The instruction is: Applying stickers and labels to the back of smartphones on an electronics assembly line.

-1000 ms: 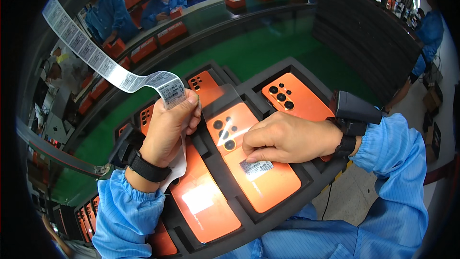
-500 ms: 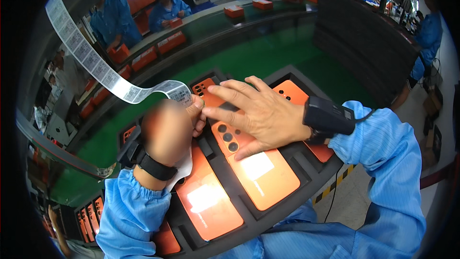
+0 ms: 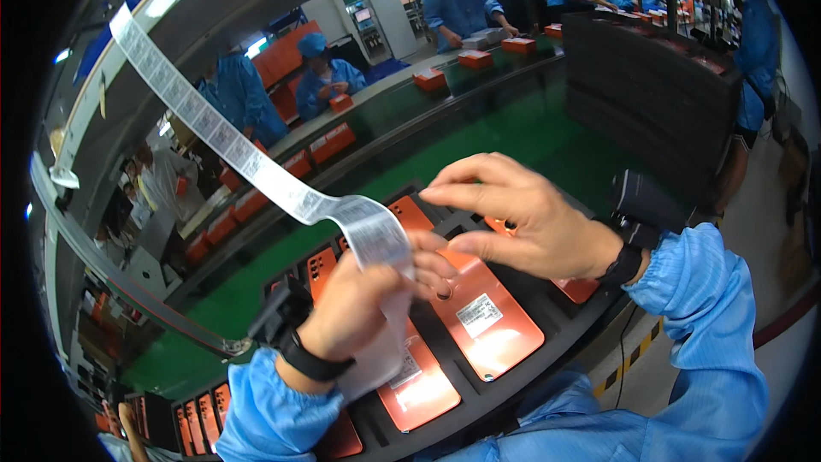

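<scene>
My left hand [image 3: 363, 295] is closed on a long strip of printed labels [image 3: 235, 150], which rises to the upper left; a loose pale tail of it hangs below the hand. Its fingers are partly blurred. To its right, my right hand [image 3: 534, 222] hovers over the tray with thumb and fingers apart and nothing visible between them. Beneath both hands, orange phones [image 3: 509, 346] lie back up in a dark grey foam tray [image 3: 560, 325]. A white label [image 3: 479, 316] sits on the middle phone's back, and another shows on the phone to its left.
Beyond the tray runs a green conveyor belt [image 3: 505, 133] with orange boxes [image 3: 430, 79] along its far side. Several people in blue work clothes stand or sit there. A stack of black trays [image 3: 650, 103] stands at the right. More phones [image 3: 201, 419] show at lower left.
My right hand has lifted off the middle phone and moved slightly right. My left hand and the strip now appear lower and further right; the whole view has shifted too.
</scene>
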`<state>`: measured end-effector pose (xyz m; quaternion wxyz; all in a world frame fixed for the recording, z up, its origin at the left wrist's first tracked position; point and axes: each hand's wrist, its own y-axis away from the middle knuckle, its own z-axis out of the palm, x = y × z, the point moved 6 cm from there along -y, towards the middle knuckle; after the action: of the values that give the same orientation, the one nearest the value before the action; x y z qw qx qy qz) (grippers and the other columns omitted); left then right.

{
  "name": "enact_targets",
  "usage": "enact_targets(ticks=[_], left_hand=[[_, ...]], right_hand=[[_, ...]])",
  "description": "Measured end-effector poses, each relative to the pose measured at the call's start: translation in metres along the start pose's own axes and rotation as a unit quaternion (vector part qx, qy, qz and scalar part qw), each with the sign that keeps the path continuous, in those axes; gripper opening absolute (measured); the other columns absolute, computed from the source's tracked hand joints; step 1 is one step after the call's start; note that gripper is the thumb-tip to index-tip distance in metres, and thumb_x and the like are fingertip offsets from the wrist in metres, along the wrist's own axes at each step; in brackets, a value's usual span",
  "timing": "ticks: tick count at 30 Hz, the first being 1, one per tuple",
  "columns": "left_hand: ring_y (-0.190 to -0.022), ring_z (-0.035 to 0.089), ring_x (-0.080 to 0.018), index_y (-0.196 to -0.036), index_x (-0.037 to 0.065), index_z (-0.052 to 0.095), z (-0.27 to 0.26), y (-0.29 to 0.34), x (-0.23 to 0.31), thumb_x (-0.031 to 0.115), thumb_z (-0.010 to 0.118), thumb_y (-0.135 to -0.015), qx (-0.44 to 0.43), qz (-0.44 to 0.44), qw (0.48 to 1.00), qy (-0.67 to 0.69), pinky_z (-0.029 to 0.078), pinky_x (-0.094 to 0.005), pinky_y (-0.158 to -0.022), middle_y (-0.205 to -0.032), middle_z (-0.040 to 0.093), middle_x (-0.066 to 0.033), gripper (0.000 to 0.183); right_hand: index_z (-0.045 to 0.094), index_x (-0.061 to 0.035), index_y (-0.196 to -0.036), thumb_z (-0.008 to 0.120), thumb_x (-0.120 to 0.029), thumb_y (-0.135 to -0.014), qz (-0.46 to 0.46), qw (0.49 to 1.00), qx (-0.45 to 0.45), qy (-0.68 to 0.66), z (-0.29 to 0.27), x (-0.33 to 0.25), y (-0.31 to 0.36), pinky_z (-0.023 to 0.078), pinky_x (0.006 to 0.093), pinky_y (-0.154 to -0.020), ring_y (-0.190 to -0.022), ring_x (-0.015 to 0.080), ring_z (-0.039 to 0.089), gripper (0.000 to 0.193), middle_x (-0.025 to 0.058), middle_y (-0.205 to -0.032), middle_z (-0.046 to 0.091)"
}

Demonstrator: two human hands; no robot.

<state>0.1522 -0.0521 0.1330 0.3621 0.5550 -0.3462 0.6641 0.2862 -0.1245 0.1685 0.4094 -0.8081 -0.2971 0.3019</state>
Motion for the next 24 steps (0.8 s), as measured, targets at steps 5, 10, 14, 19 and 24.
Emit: enact_targets(ticks=[5, 10, 14, 19, 24], left_hand=[[-0.112, 0.05, -0.029, -0.12, -0.004, 0.041, 0.032, 0.014, -0.018, -0.007, 0.037, -0.08, -0.029, -0.025, 0.998, 0.054, 0.037, -0.0404, -0.101, -0.118, 0.05, -0.0163, 0.04], [-0.112, 0.05, -0.0271, -0.124, -0.002, 0.041, 0.046, 0.018, -0.022, 0.003, 0.052, -0.08, 0.021, -0.055, 0.997, -0.058, 0.035, -0.0426, -0.101, -0.118, 0.051, -0.0146, 0.045], [-0.109, 0.051, -0.0246, -0.124, -0.001, 0.039, 0.072, 0.013, -0.015, 0.029, 0.048, -0.088, 0.019, 0.043, 0.999, 0.022, 0.038, -0.0397, -0.097, -0.116, 0.051, -0.0138, 0.047], [-0.106, 0.054, -0.0271, -0.122, -0.001, 0.04, 0.068, 0.009, -0.027, 0.033, 0.034, -0.093, 0.135, -0.036, 0.985, 0.098, 0.04, -0.0412, -0.094, -0.114, 0.052, -0.0155, 0.045], [-0.105, 0.052, -0.0272, -0.124, -0.004, 0.036, 0.075, 0.004, -0.03, 0.025, 0.032, -0.094, 0.097, -0.067, 0.961, 0.249, 0.039, -0.0434, -0.096, -0.114, 0.051, -0.016, 0.042]], right_hand=[[0.059, -0.0031, -0.113, 0.065, -0.019, -0.08, 0.011, 0.992, -0.057, -0.11, 0.016, -0.009, 0.009, 0.038, 0.0363, -0.089, -0.104, 0.0256, 0.047, 0.038, 0.0112, -0.112, 0.052], [0.067, -0.0074, -0.098, 0.068, -0.008, -0.074, 0.078, 0.972, -0.042, -0.219, 0.003, -0.005, 0.02, 0.041, 0.0307, -0.081, -0.091, 0.0186, 0.051, 0.024, 0.0054, -0.095, 0.056], [0.068, -0.0097, -0.086, 0.069, 0.0, -0.066, 0.028, 0.983, -0.019, -0.183, -0.008, -0.008, 0.022, 0.042, 0.0292, -0.074, -0.087, 0.0171, 0.05, 0.022, 0.0004, -0.084, 0.056], [0.065, -0.0088, -0.079, 0.069, 0.0, -0.06, -0.044, 0.994, 0.035, -0.097, -0.015, -0.015, 0.027, 0.042, 0.0308, -0.069, -0.08, 0.0185, 0.052, 0.021, -0.0003, -0.078, 0.056], [0.064, -0.009, -0.078, 0.066, -0.012, -0.06, -0.161, 0.976, 0.089, 0.116, -0.022, -0.034, 0.035, 0.038, 0.0302, -0.063, -0.073, 0.0168, 0.053, 0.019, -0.0014, -0.074, 0.057]])
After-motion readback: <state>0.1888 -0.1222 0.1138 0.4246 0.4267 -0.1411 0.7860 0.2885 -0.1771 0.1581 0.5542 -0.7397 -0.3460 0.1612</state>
